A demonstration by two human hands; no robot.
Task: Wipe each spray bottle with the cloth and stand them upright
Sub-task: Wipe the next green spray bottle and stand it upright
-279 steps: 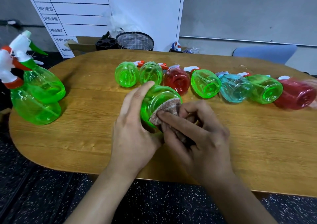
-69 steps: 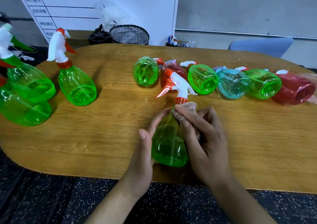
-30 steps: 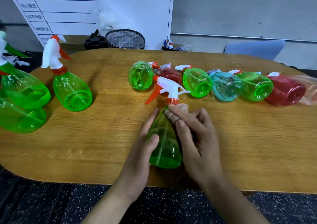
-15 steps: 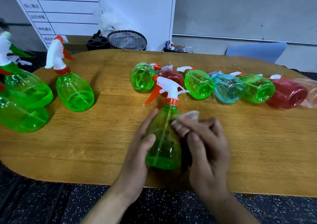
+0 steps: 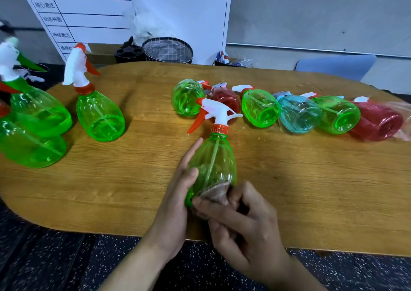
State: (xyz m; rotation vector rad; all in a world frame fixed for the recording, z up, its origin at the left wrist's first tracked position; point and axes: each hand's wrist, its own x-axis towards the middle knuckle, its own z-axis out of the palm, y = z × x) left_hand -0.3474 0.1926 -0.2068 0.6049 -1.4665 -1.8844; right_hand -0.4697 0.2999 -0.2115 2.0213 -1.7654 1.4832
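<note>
A green spray bottle with a white and orange trigger head stands near the table's front edge. My left hand holds its left side, fingers and thumb round the body. My right hand pinches a brownish cloth against the bottle's lower front. Three green bottles stand upright at the left, the nearest to the middle being a green bottle. Several bottles lie on their sides in a row behind: a green one, a red one, a blue one and others.
The wooden table has a rounded left end and a front edge close to my wrists. Behind it stand a whiteboard, a wire basket and a blue chair back. Dark speckled floor lies below.
My right hand has slid the cloth down from the bottle's neck to its lower body. My left hand has kept its hold on the bottle.
</note>
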